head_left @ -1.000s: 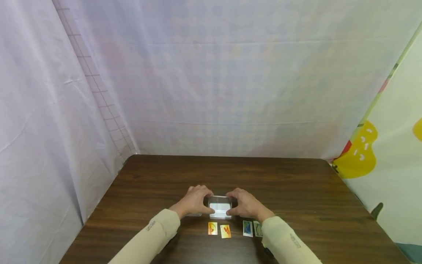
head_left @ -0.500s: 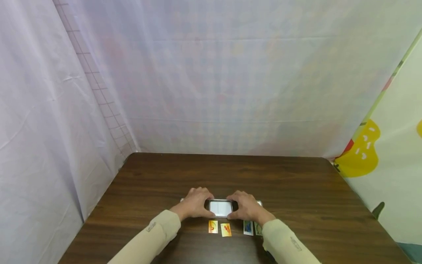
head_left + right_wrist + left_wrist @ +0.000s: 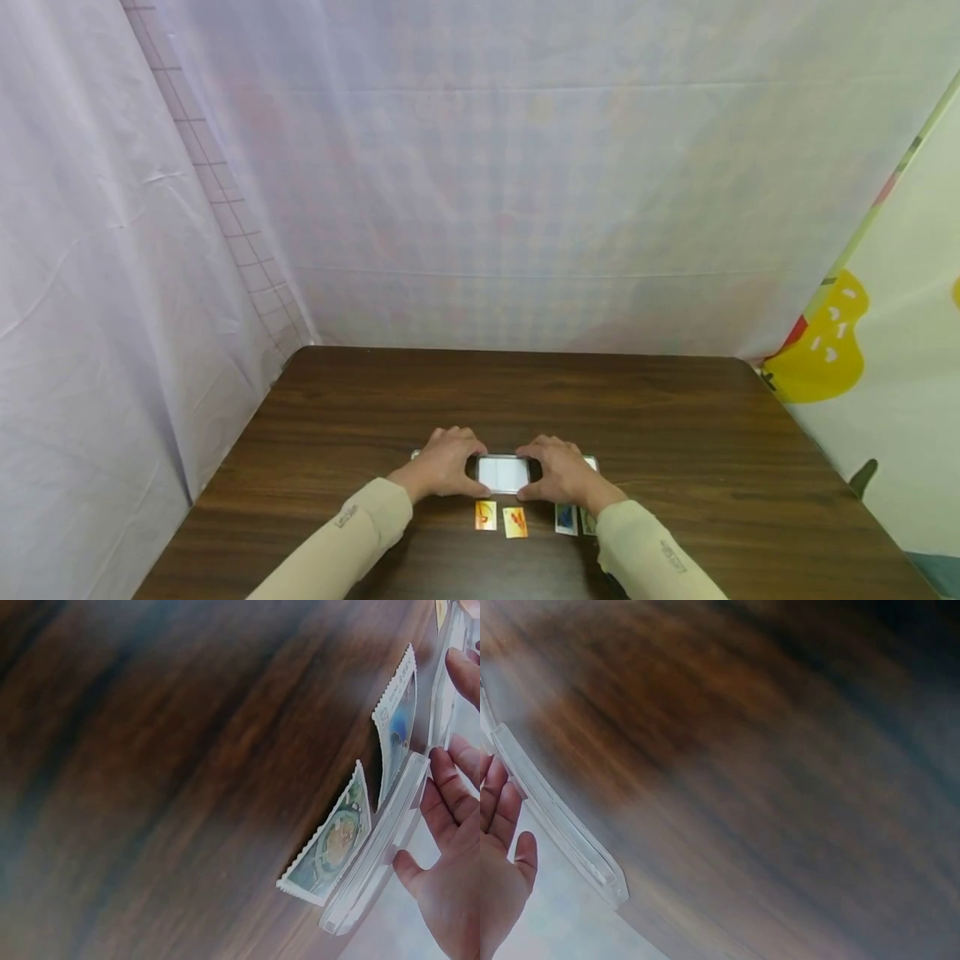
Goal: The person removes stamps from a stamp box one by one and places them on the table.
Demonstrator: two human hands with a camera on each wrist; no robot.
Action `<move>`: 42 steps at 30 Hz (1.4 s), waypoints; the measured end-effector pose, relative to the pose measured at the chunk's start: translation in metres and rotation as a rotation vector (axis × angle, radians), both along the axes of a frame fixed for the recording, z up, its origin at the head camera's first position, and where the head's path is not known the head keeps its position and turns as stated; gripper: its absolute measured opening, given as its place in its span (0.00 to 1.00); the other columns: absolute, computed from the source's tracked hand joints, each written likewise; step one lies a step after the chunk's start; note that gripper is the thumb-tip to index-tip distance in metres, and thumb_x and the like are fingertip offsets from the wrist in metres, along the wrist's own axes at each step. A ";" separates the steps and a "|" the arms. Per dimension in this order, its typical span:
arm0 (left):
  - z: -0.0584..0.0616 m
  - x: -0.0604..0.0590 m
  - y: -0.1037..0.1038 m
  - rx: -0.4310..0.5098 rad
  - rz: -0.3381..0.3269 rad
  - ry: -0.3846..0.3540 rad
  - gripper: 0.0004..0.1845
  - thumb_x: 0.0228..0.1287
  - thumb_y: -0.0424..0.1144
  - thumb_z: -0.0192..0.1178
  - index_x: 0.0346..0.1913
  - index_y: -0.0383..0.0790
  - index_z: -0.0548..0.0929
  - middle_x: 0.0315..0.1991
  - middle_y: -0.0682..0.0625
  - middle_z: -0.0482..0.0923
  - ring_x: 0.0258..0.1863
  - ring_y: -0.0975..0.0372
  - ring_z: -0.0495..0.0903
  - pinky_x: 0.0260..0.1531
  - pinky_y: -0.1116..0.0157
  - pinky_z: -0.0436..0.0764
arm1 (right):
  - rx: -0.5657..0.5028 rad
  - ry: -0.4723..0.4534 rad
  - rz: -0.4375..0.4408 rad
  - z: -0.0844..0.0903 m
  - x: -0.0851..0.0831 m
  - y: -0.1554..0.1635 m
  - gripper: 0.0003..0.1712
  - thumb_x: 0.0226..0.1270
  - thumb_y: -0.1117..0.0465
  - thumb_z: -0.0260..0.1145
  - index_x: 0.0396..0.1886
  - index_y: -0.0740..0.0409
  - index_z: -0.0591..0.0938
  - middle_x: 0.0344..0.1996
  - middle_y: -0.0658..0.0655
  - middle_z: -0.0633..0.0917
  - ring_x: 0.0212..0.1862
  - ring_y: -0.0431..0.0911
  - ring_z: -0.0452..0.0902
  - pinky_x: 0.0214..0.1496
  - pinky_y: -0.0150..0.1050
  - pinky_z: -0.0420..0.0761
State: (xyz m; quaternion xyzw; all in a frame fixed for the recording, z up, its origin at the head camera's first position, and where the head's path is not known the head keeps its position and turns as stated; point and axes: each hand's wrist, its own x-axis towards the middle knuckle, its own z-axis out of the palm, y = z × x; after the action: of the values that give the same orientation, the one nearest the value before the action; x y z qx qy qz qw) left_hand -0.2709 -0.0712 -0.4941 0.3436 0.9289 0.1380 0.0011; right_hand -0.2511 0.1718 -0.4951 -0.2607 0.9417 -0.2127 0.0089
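Observation:
In the head view a small clear plastic case (image 3: 503, 474) with a white inside lies flat on the table between the two hands. My left hand (image 3: 448, 463) holds its left end, thumb at the near edge and fingers at the far edge. The right hand (image 3: 557, 468) holds its right end the same way. A second clear case (image 3: 562, 817) lies beneath the left hand in the left wrist view. Below the right hand in the right wrist view is another clear case (image 3: 379, 844), its end close to the held case (image 3: 444, 690).
Two orange-yellow stamps, one left (image 3: 486, 515) and one right (image 3: 516, 522), lie in front of the held case. A blue stamp (image 3: 566, 519) and a green stamp (image 3: 334, 844) lie near the right forearm. White curtains surround the dark wooden table (image 3: 637, 400).
The held case looked tilted, with a dark strip along its far side, a second ago; now it appears flat. Both hands shifted only slightly. The stamps have stayed in place.

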 end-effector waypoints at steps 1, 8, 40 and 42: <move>0.000 0.000 0.000 0.000 0.001 -0.004 0.32 0.49 0.62 0.72 0.52 0.46 0.84 0.46 0.56 0.78 0.46 0.61 0.73 0.49 0.59 0.68 | 0.001 0.001 -0.002 0.000 0.000 0.000 0.35 0.47 0.49 0.80 0.55 0.59 0.83 0.47 0.56 0.81 0.53 0.56 0.75 0.59 0.61 0.67; 0.000 -0.001 0.001 -0.011 0.011 -0.010 0.32 0.49 0.63 0.72 0.53 0.46 0.84 0.46 0.56 0.78 0.47 0.62 0.73 0.50 0.59 0.68 | 0.031 -0.002 -0.018 0.000 0.001 0.000 0.36 0.47 0.48 0.80 0.56 0.58 0.82 0.48 0.57 0.81 0.55 0.57 0.75 0.60 0.61 0.66; 0.004 0.001 -0.005 -0.012 0.025 -0.023 0.37 0.52 0.65 0.68 0.61 0.47 0.80 0.53 0.53 0.77 0.54 0.58 0.73 0.57 0.57 0.67 | 0.048 -0.010 -0.037 0.003 0.002 0.000 0.41 0.50 0.46 0.79 0.61 0.60 0.78 0.53 0.59 0.79 0.58 0.59 0.73 0.62 0.62 0.66; 0.005 0.001 -0.006 -0.001 0.025 -0.032 0.36 0.52 0.64 0.68 0.61 0.48 0.80 0.54 0.53 0.76 0.55 0.58 0.72 0.58 0.57 0.67 | 0.036 -0.015 -0.041 0.003 0.002 0.000 0.41 0.50 0.45 0.78 0.62 0.60 0.78 0.54 0.60 0.79 0.58 0.59 0.73 0.62 0.61 0.68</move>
State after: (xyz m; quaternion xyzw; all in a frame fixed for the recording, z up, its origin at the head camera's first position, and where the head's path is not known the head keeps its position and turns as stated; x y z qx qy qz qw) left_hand -0.2697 -0.0769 -0.4891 0.3299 0.9330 0.1430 0.0145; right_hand -0.2494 0.1716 -0.4918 -0.2396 0.9504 -0.1978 0.0163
